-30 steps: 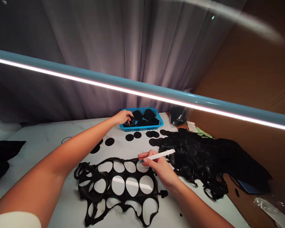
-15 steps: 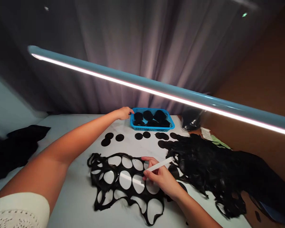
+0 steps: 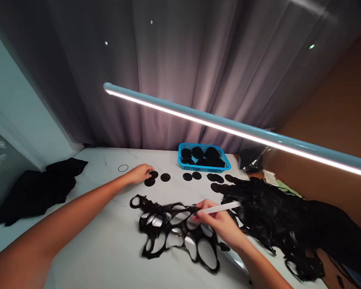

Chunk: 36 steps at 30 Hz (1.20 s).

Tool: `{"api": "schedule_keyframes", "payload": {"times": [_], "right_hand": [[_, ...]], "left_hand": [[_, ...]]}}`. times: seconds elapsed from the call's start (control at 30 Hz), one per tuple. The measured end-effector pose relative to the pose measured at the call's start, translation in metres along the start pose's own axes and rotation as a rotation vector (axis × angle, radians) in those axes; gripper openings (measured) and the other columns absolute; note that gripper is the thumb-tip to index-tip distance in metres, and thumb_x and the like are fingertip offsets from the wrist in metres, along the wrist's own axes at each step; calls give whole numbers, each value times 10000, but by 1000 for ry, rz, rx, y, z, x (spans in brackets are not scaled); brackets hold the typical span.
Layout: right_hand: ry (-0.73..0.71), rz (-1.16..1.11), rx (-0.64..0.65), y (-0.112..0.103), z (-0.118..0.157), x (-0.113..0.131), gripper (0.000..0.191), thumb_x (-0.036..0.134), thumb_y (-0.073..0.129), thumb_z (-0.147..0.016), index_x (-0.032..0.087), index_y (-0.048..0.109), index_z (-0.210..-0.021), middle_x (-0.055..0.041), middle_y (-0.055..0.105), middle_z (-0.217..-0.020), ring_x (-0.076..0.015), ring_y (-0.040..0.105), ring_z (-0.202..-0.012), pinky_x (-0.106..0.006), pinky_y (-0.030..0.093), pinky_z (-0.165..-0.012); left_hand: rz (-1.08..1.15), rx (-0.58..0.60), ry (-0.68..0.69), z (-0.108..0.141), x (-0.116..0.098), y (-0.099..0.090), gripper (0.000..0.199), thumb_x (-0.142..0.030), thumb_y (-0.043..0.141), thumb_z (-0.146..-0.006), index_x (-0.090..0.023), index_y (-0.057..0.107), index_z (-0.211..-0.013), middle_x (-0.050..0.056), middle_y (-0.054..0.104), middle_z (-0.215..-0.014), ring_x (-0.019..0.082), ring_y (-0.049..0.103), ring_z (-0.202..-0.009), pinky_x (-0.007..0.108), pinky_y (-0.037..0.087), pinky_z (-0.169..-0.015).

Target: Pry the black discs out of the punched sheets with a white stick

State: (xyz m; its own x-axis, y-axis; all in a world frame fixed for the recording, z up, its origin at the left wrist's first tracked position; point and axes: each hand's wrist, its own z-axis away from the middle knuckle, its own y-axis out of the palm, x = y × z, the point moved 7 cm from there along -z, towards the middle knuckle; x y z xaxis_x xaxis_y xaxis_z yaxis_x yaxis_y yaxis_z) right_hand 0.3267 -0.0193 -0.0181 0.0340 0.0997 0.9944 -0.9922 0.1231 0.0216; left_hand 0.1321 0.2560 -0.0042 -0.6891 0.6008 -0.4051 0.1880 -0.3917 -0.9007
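My right hand (image 3: 218,220) is closed round a slim white pen-like tool (image 3: 221,207) that points right. Its fingers also pinch the top edge of a black sheet full of round holes (image 3: 164,253), which hangs and bunches over the white table. My left hand (image 3: 140,174) is stretched far forward, fingers apart and slightly curled, beside a pair of overlapping black discs (image 3: 149,182). Whether the fingertips touch the discs I cannot tell. Another black disc (image 3: 165,177) lies just to their right.
Behind, a blue basket (image 3: 204,168) holds rounded black pieces. More black discs (image 3: 187,177) lie before it. A heap of black cut-out scraps (image 3: 267,212) covers the right side. Black cloth (image 3: 39,192) lies at the left. A lit tube lamp (image 3: 198,115) crosses above the table (image 3: 87,257).
My left hand has moved from the basket's left edge toward me, to the overlapping discs. My right hand has lifted and crumpled the holed sheet. The view has shifted.
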Motion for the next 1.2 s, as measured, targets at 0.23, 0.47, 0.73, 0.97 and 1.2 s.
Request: {"api": "schedule_keyframes", "payload": {"times": [0.23,0.47,0.73,0.97,1.2], "right_hand": [[-53,290,-828,-202,64,67,305,507,773,-659,252,609,-691,-134,712,-877,-296,705,-854,-442,504,-826],[-50,1148,-1317,-248,96,87,235,404,555,-739,294,408,-592,-136,567,-763,-284,549,-657,-396,304,-543],[-316,855,-295,-63,-115,67,263,454,414,-934,259,559,-835,-25,644,-748,-189,557,-634,-294,411,-640],[-336,886,-322,-12,-216,48,282,229,628,-737,245,365,-639,3,550,-631,-166,504,-642,-271,363,-629],[-244,863,-484,-51,-217,46,311,194,585,-741,263,313,-605,-22,527,-569,-203,518,-621,-314,340,-620]], "left_hand": [[-45,-95,73,7,-17,29,302,-344,616,-940,-215,622,-1212,65,578,-1166,222,608,-1009,385,510,-887],[21,-132,61,-27,-29,47,344,-350,609,-972,-165,576,-1260,99,598,-1253,228,632,-1054,434,549,-884],[244,-148,351,-14,-75,45,222,-261,560,-986,-197,639,-1184,76,636,-1215,191,640,-1044,387,527,-940],[230,-129,427,37,-55,25,369,-164,599,-919,-330,668,-1241,7,631,-1308,200,554,-1263,351,433,-1080],[153,-422,-136,56,92,-30,332,-320,612,-968,-168,583,-1262,109,579,-1296,253,600,-1132,480,508,-958]]}}
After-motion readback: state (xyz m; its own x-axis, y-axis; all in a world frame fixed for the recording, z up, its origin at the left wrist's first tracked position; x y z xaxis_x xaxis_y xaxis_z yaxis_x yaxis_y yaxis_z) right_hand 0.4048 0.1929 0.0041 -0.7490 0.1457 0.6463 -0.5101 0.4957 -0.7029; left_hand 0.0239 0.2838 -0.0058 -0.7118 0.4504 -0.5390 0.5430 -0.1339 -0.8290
